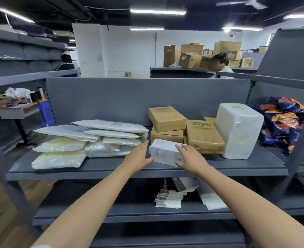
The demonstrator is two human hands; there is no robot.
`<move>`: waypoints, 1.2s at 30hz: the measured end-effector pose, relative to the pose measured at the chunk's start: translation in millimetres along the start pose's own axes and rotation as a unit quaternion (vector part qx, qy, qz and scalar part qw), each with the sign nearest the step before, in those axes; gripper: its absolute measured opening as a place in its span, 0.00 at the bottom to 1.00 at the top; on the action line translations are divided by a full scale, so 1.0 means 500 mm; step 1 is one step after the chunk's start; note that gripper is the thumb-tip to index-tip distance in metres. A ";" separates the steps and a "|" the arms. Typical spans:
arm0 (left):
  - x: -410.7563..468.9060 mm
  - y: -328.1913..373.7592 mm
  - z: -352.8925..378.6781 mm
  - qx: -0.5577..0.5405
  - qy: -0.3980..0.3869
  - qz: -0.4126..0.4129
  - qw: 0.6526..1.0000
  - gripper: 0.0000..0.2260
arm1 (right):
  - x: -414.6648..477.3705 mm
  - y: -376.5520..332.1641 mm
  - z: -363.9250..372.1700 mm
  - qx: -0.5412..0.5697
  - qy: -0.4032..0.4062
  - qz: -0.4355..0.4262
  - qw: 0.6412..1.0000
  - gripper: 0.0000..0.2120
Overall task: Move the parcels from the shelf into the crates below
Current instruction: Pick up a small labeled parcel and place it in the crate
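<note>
Grey shelf (pixel 111 170): straight fingers (pixel 182 149) against white box (pixel 162 152).

A small carton (pixel 162 153) is lying at the front of the shelf (pixel 111 168), between the left hand (pixel 138 156) and the right hand (pixel 192 159). Plastic mailers (pixel 94 138) are lying heaped left of the grip, cardboard boxes (pixel 167 126) are sitting stacked just behind it, and a wrapped bundle (pixel 237 129) is standing further right.

The left hand (pixel 138 156) and right hand (pixel 192 158) are bare, as are both forearms. Well below the shelf (pixel 111 168), a pale sleeve edge (pixel 40 246) shows on each arm.
</note>
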State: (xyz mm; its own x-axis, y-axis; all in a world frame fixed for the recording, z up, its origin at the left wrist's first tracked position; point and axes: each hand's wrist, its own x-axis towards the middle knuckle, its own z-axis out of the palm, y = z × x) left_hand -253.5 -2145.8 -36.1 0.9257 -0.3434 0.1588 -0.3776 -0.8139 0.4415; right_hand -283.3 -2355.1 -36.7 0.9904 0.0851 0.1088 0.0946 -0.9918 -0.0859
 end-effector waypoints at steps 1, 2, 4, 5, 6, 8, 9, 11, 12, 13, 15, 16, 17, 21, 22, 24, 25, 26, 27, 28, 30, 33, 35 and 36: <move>0.015 -0.005 0.003 0.001 -0.003 0.004 1.000 0.36 | 0.017 0.003 0.001 -0.013 -0.003 0.002 1.000 0.33; 0.029 -0.009 0.005 0.003 -0.006 0.009 1.000 0.37 | 0.034 0.006 0.003 -0.022 -0.005 0.005 1.000 0.34; 0.056 -0.016 0.011 0.004 -0.020 0.014 1.000 0.37 | 0.065 0.012 0.010 -0.033 -0.011 0.012 0.999 0.35; 0.068 -0.019 0.015 0.002 -0.027 0.014 1.000 0.37 | 0.078 0.014 0.014 -0.036 -0.014 0.013 0.999 0.36; 0.078 -0.021 0.020 -0.001 -0.033 0.017 0.999 0.37 | 0.089 0.015 0.018 -0.038 -0.017 0.013 0.999 0.36; 0.094 -0.023 0.030 -0.005 -0.040 0.028 0.999 0.36 | 0.106 0.017 0.026 -0.045 -0.023 0.011 0.999 0.37; 0.100 -0.024 0.035 -0.007 -0.042 0.031 0.999 0.36 | 0.113 0.018 0.030 -0.047 -0.026 0.010 0.998 0.37; 0.111 -0.026 0.044 -0.021 -0.041 0.038 0.998 0.34 | 0.121 0.020 0.038 -0.049 -0.036 0.009 0.998 0.36; 0.116 -0.027 0.049 -0.027 -0.040 0.042 0.998 0.33 | 0.124 0.021 0.043 -0.050 -0.042 0.008 0.998 0.36; 0.119 -0.028 0.054 -0.028 -0.044 0.041 0.998 0.33 | 0.127 0.023 0.047 -0.053 -0.049 0.006 0.997 0.35; 0.123 -0.030 0.062 -0.016 -0.057 0.036 0.998 0.36 | 0.131 0.028 0.053 -0.055 -0.059 0.005 0.997 0.33; 0.123 -0.031 0.065 -0.007 -0.064 0.032 0.997 0.37 | 0.132 0.029 0.054 -0.054 -0.060 0.005 0.997 0.32; 0.124 -0.032 0.068 0.000 -0.073 0.027 0.997 0.38 | 0.133 0.030 0.053 -0.051 -0.057 0.007 0.997 0.31; 0.120 -0.036 0.075 0.004 -0.078 0.025 0.997 0.36 | 0.134 0.027 0.041 -0.013 -0.057 0.014 0.998 0.29; 0.116 -0.037 0.076 0.000 -0.074 0.026 0.997 0.36 | 0.130 0.025 0.041 -0.004 -0.060 0.013 0.998 0.29; 0.108 -0.038 0.075 -0.009 -0.070 0.027 0.997 0.35 | 0.120 0.021 0.045 0.012 -0.062 0.012 0.998 0.30; 0.103 -0.038 0.074 -0.017 -0.067 0.028 0.997 0.35 | 0.115 0.018 0.048 0.016 -0.058 0.010 0.998 0.30; 0.098 -0.038 0.072 -0.025 -0.061 0.030 0.997 0.35 | 0.110 0.015 0.052 0.017 -0.053 0.008 0.998 0.29; 0.093 -0.038 0.070 -0.034 -0.053 0.033 0.997 0.36 | 0.104 0.013 0.055 0.022 -0.044 0.006 0.999 0.27; 0.087 -0.038 0.067 -0.044 -0.043 0.037 0.997 0.36 | 0.098 0.010 0.056 0.036 -0.034 0.005 0.999 0.26; 0.071 -0.037 0.060 -0.069 -0.022 0.043 0.996 0.36 | 0.084 0.006 0.048 0.084 -0.010 0.006 0.996 0.23; 0.046 -0.042 0.052 -0.023 0.003 0.079 0.997 0.43 | 0.069 0.014 0.025 0.161 0.007 0.011 0.987 0.21; 0.034 -0.044 0.046 0.072 0.027 0.137 0.988 0.47 | 0.056 0.019 0.000 0.210 0.013 0.003 0.978 0.20; 0.030 -0.040 0.043 0.110 0.036 0.165 0.979 0.48 | 0.048 0.019 -0.012 0.237 0.017 -0.005 0.971 0.19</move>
State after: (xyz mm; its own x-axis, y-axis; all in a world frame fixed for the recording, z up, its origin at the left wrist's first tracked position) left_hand -232.7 -2144.6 -61.6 0.7480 -0.5782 0.3260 -0.6457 -0.7475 0.1557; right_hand -259.5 -2362.9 -28.8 0.9861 0.0824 0.1440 0.1472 -0.8351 -0.5301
